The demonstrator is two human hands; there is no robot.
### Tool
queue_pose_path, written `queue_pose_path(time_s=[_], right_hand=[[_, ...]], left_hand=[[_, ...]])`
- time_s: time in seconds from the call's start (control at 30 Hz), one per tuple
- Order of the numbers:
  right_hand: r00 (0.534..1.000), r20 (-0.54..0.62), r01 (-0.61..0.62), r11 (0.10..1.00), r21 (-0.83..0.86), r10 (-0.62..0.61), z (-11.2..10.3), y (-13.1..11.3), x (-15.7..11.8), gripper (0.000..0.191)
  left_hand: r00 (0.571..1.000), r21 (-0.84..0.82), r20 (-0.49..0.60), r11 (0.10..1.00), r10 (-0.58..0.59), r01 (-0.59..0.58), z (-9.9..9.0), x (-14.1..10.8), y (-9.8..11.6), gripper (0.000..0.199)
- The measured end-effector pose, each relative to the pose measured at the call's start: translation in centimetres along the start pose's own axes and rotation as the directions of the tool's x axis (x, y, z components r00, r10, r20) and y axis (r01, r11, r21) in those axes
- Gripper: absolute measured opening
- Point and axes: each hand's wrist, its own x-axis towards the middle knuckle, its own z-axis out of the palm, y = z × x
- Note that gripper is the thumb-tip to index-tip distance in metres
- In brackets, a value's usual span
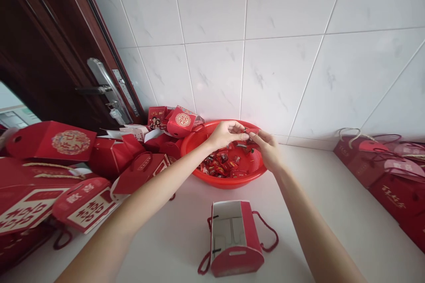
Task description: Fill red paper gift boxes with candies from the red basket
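Observation:
Over a red plastic basket [229, 182], my left hand [226, 135] and my right hand [268, 149] meet at the fingertips. Pinched between them is a small red wrapped candy [251, 131], partly hidden by the fingers. Several wrapped candies [225, 166], mostly red, lie in the bottom of the basket. In front of it a red gift box [237, 261] stands on the white tabletop with its top open. Its pale inside shows, and dark red cord handles [270, 232] hang out on both sides.
Red gift boxes, some folded closed and some open, pile up on the left [83, 205] and behind the basket [181, 121]. More red boxes [387, 185] with cord handles stand in a row at right. A tiled wall [275, 75] and a dark door [49, 44] border the table.

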Motion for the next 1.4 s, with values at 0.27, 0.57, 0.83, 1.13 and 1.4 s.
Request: queue_pose_path(time_s=[0.27, 0.57, 0.83, 1.13, 1.4], right_hand=[[1.000, 0.023, 0.009, 0.999, -0.040, -0.009, 0.1, -0.1, -0.1, 0.031], [0.999, 0.037, 0.003, 1.000, -0.017, -0.002, -0.2, 0.1, -0.1, 0.026], [0.996, 0.068, -0.058, 0.996, 0.068, 0.054, -0.2, -1.0, -0.5, 0.031], [0.992, 0.122, -0.028, 0.996, 0.090, 0.017, 1.6, -5.9, -4.0, 0.024], [0.848, 0.435, -0.366, 0.928, 0.071, 0.302, 5.1, -7.5, -10.7, 0.021]], left_hand=[[1.000, 0.067, 0.018, 0.998, -0.009, 0.008, -0.5, -0.8, 0.1, 0.048], [0.992, 0.044, 0.100, 0.996, 0.075, -0.080, -0.8, -1.2, -0.1, 0.049], [0.994, 0.066, 0.037, 0.992, 0.107, -0.109, -0.8, -4.3, 1.2, 0.052], [0.977, 0.241, 0.208, 0.966, 0.037, -0.088, -1.7, -12.5, 4.1, 0.021], [0.949, 0.405, 0.302, 0.913, -0.090, -0.042, 1.1, -16.7, 5.4, 0.012]])
